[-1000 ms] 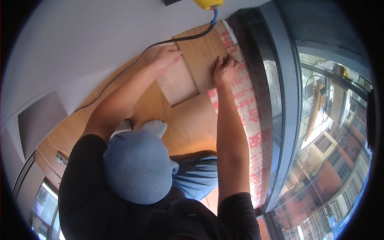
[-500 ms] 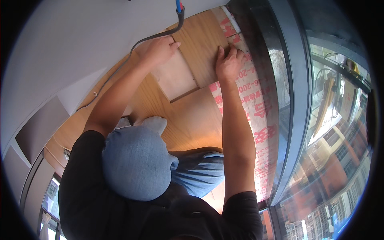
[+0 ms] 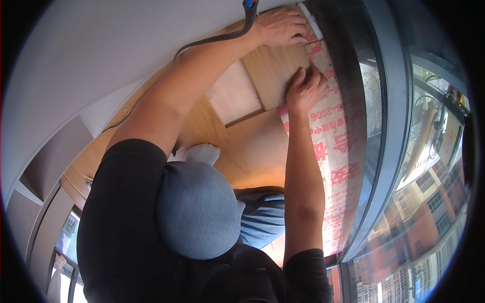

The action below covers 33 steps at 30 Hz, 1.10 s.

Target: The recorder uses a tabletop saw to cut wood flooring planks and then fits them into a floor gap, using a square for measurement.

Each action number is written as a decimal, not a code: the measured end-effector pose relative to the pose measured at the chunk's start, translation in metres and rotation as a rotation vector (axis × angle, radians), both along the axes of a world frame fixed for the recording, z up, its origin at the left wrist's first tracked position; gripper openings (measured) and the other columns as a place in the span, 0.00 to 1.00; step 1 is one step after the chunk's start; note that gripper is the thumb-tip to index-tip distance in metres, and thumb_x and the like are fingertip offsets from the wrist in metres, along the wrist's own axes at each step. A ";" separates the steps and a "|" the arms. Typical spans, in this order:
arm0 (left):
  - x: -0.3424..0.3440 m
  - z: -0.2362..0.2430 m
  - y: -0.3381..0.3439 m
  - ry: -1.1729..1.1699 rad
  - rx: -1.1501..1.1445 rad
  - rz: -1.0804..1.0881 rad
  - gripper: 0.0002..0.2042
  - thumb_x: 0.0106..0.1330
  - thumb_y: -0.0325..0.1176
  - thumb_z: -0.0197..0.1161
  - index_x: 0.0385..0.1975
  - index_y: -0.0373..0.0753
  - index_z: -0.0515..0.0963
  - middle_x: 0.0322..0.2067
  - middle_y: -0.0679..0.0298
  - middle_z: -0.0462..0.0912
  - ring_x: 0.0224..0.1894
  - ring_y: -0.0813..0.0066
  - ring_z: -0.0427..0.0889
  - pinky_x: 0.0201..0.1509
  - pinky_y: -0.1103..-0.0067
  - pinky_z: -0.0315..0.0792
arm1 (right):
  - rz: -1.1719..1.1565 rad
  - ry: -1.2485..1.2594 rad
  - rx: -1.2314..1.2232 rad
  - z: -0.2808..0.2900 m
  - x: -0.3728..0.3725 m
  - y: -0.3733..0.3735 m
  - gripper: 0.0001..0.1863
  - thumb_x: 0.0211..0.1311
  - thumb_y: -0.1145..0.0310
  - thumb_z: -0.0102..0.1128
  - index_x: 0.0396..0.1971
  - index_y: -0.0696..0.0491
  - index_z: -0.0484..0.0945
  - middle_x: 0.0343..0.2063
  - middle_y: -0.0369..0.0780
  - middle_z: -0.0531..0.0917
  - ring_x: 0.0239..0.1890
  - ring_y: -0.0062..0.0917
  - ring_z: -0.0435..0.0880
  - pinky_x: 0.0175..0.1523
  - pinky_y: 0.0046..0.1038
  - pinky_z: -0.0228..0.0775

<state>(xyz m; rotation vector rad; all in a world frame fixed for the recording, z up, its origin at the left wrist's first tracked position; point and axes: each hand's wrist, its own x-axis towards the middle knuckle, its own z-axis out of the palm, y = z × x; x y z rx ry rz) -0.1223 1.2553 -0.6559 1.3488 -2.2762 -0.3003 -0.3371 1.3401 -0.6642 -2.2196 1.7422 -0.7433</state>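
A light brown wooden board (image 3: 275,70) with visible grain lies flat on the floor ahead of me. My left hand (image 3: 283,26) reaches across to its far end, palm down with fingers stretched out toward the right. At the board's right edge rests my right hand (image 3: 307,91), its thumb and fingers apart, touching the board beside the printed covering sheet (image 3: 331,134). Left of the board is a pale rectangular recess (image 3: 236,96) in the flooring. Nearer to me, more wooden flooring (image 3: 252,146) adjoins it.
A dark cable (image 3: 212,39) with blue wire at its end crosses near my left forearm. A white wall surface (image 3: 111,55) rises on the left. On the right runs a grey window frame (image 3: 391,101) with glass. My bent knee (image 3: 199,209) is close below.
My left hand has moved right and away from the recess's far edge to the board's far end. My right hand stays at the board's right edge; the whole view has shifted slightly.
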 end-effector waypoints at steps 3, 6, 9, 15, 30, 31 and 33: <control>-0.008 0.007 0.001 -0.086 0.161 0.075 0.13 0.67 0.47 0.62 0.40 0.44 0.81 0.45 0.67 0.79 0.51 0.65 0.75 0.60 0.67 0.70 | -0.065 0.050 0.040 -0.002 0.000 0.000 0.19 0.66 0.59 0.61 0.51 0.53 0.78 0.46 0.50 0.76 0.49 0.48 0.73 0.56 0.47 0.63; -0.014 0.014 0.005 -0.119 0.246 0.082 0.12 0.66 0.41 0.64 0.44 0.43 0.81 0.49 0.64 0.79 0.56 0.63 0.74 0.62 0.67 0.68 | -0.052 0.038 -0.028 -0.007 -0.002 -0.001 0.19 0.64 0.57 0.61 0.50 0.52 0.79 0.43 0.48 0.76 0.46 0.47 0.71 0.54 0.48 0.60; -0.011 0.017 0.000 0.017 0.183 0.096 0.13 0.68 0.41 0.59 0.39 0.38 0.83 0.45 0.59 0.80 0.54 0.59 0.74 0.61 0.64 0.67 | -0.052 0.018 -0.045 -0.007 0.000 0.001 0.18 0.64 0.58 0.61 0.49 0.51 0.79 0.42 0.47 0.76 0.46 0.46 0.72 0.53 0.47 0.61; -0.011 0.017 0.000 -0.015 0.142 0.098 0.13 0.68 0.42 0.58 0.36 0.39 0.84 0.44 0.59 0.81 0.53 0.60 0.75 0.60 0.66 0.68 | -0.087 -0.002 -0.022 -0.013 0.001 0.000 0.18 0.62 0.57 0.63 0.48 0.50 0.81 0.42 0.46 0.77 0.47 0.45 0.72 0.56 0.45 0.62; -0.015 0.010 0.001 -0.063 0.021 0.100 0.13 0.68 0.42 0.60 0.36 0.38 0.84 0.44 0.55 0.82 0.51 0.56 0.75 0.58 0.63 0.68 | -0.084 0.024 0.038 -0.010 -0.001 0.005 0.17 0.64 0.57 0.61 0.49 0.49 0.80 0.45 0.45 0.76 0.49 0.45 0.71 0.59 0.46 0.61; -0.011 0.008 0.002 -0.032 0.011 0.095 0.13 0.68 0.42 0.60 0.36 0.38 0.84 0.43 0.55 0.81 0.51 0.56 0.76 0.58 0.63 0.68 | -0.088 0.038 0.044 -0.011 0.001 0.004 0.16 0.64 0.57 0.61 0.48 0.48 0.80 0.46 0.46 0.76 0.49 0.45 0.71 0.58 0.45 0.61; -0.013 0.013 0.003 -0.001 0.070 0.092 0.13 0.68 0.41 0.60 0.37 0.38 0.84 0.42 0.55 0.81 0.51 0.56 0.76 0.58 0.63 0.69 | -0.101 0.006 0.016 -0.012 -0.003 0.004 0.16 0.64 0.58 0.61 0.48 0.48 0.80 0.46 0.46 0.76 0.49 0.45 0.71 0.58 0.45 0.61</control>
